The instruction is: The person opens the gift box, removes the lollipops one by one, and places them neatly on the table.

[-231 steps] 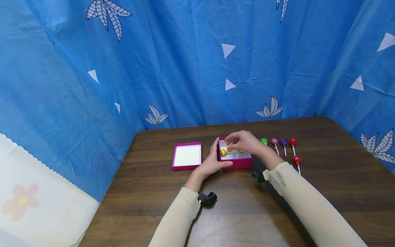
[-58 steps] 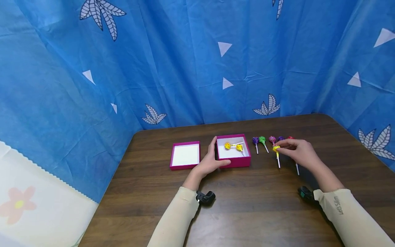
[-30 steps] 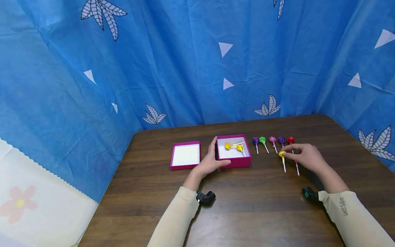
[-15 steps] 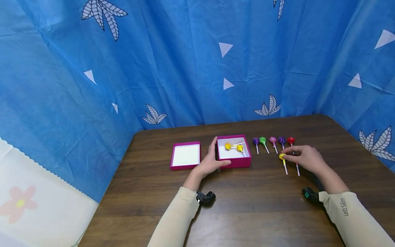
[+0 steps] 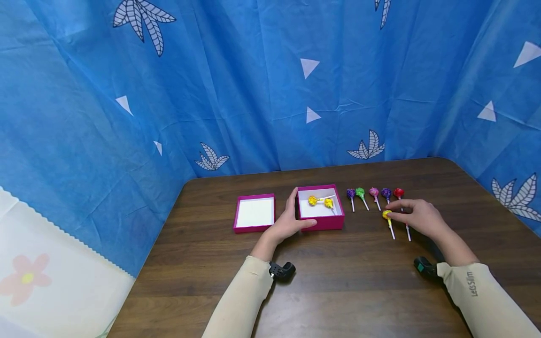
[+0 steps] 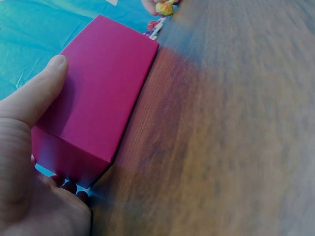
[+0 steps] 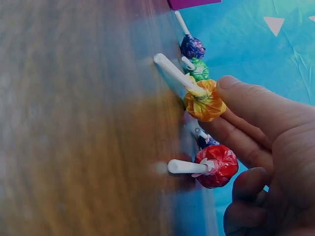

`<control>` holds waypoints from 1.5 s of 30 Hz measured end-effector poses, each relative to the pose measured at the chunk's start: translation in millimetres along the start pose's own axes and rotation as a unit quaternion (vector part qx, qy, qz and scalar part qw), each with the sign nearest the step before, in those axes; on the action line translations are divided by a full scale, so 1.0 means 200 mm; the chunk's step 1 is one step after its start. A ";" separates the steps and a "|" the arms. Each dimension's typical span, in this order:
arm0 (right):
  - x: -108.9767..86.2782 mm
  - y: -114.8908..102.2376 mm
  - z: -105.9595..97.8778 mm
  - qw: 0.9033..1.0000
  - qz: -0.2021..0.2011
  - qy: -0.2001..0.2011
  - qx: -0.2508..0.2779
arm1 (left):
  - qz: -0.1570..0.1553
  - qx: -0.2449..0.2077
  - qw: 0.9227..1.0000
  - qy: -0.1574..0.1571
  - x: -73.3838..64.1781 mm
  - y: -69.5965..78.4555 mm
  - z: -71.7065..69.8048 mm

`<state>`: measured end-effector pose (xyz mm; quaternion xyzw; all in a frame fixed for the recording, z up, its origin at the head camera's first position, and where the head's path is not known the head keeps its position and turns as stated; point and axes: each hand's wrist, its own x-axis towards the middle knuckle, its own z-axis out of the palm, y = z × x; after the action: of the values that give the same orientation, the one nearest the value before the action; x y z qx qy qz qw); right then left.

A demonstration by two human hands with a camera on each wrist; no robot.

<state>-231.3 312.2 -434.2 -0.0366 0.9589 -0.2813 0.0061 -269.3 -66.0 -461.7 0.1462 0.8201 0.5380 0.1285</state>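
Observation:
My left hand [image 5: 287, 224] rests at the left side of an uncovered magenta box [image 5: 323, 222], fingers fairly straight along that side and thumb on the front face; the left wrist view shows the thumb [image 6: 47, 88] flat there. Two yellow lollipops [image 5: 312, 200] lie inside on white lining. Right of the box, my right hand [image 5: 418, 217] pinches a yellow lollipop [image 7: 204, 101] by its wrapped head between thumb and fingers, its stick pointing toward the person. A red lollipop [image 7: 216, 166] lies under that hand, mostly hidden in the head view.
A magenta lid [image 5: 255, 213] with white inside lies left of the box. Behind my right hand stretches a row of lollipops: purple [image 5: 351, 193], green [image 5: 360, 192], pink [image 5: 374, 192], another purple, and red [image 5: 398, 193]. A blue curtain [image 5: 270, 94] hangs behind the wooden table [image 5: 329, 291].
My right hand has gone from over the box to its right, bringing out a yellow lollipop. That lollipop then came slightly toward the person, in front of the row. My left hand stays at the box.

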 end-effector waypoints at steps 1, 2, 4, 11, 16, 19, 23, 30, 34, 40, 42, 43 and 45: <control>0.00 0.00 0.00 1.000 0.001 0.000 0.003 | 0.001 -0.001 1.000 -0.001 0.00 0.00 0.00; 0.00 0.00 0.00 1.000 0.002 0.000 0.006 | 0.001 -0.001 1.000 -0.002 0.00 0.00 0.00; 0.00 0.00 -0.01 1.000 0.006 0.000 0.012 | 0.002 -0.002 1.000 -0.003 0.00 0.00 0.00; 0.00 0.00 -0.01 1.000 0.004 0.003 0.028 | 0.000 -0.001 1.000 0.001 0.00 0.00 0.00; 0.00 -0.01 -0.02 0.999 0.008 0.000 0.043 | -0.002 0.001 1.000 0.003 0.00 0.00 0.00; -0.01 -0.02 -0.02 0.999 0.011 0.004 0.048 | -0.004 0.004 1.000 0.001 0.00 -0.01 0.00; -0.02 -0.04 -0.04 0.998 0.008 0.025 0.054 | -0.003 0.003 1.000 0.002 0.00 -0.01 0.00; -0.04 -0.11 -0.07 0.996 -0.018 0.056 0.069 | -0.003 0.004 1.000 0.003 0.01 -0.01 0.00; -0.04 -0.15 -0.08 0.994 -0.042 0.067 0.078 | -0.004 0.003 1.000 0.000 0.01 -0.01 0.00; -0.03 -0.23 -0.10 0.993 -0.053 0.070 0.077 | -0.005 0.003 1.000 -0.002 0.01 -0.01 -0.01; -0.02 -0.26 -0.11 0.993 -0.051 0.068 0.076 | -0.005 0.003 1.000 -0.004 0.01 -0.01 -0.01; -0.01 -0.27 -0.11 0.994 -0.049 0.066 0.077 | -0.004 0.002 1.000 -0.005 0.01 -0.01 -0.01; -0.01 -0.30 -0.12 0.993 -0.042 0.063 0.086 | -0.004 0.001 1.000 -0.006 0.01 -0.01 -0.01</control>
<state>-226.8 275.6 -382.0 -0.0579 0.9273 -0.3644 -0.0631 -272.0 -67.6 -463.4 0.1466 0.8206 0.5357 0.1351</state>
